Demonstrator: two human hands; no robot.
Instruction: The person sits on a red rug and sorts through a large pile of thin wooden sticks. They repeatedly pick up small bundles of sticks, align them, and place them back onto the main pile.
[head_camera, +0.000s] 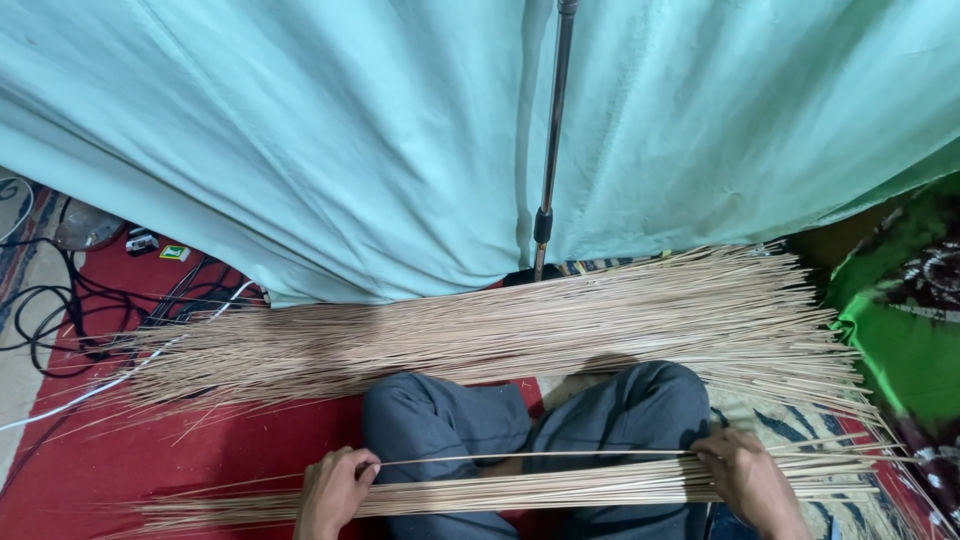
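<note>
The person is sitting cross-legged at the bottom centre of the frame, working a bundle of thin sticks (560, 488) that is lying across the lap, running left to right.

Left hand (335, 490), lower left of centre, is clenching around the bundle's thin end and also pinching a single stick (530, 456) that is standing slightly proud of the rest. Right hand (748, 478), lower right, is pressing down on the bundle with fingers curled over the top; the single stick is ending under those fingers.

Handling, as a judgement: the sticks look light, dry and springy, stiff along their length but easy to snap if bent sharply. They are loose, so they are likely sliding against each other and fanning out at the ends. Best hold is two-handed, well apart, wrapping the whole bundle, not the wispy tips.

A much bigger pile of sticks (520, 325) is spreading across mid-frame on the red mat (200, 450). Behind it a teal sheet (300, 130) is hanging, with a metal pole (552, 140) in front. Cables (70, 310) are lying at far left, green cloth (900, 330) at right.
</note>
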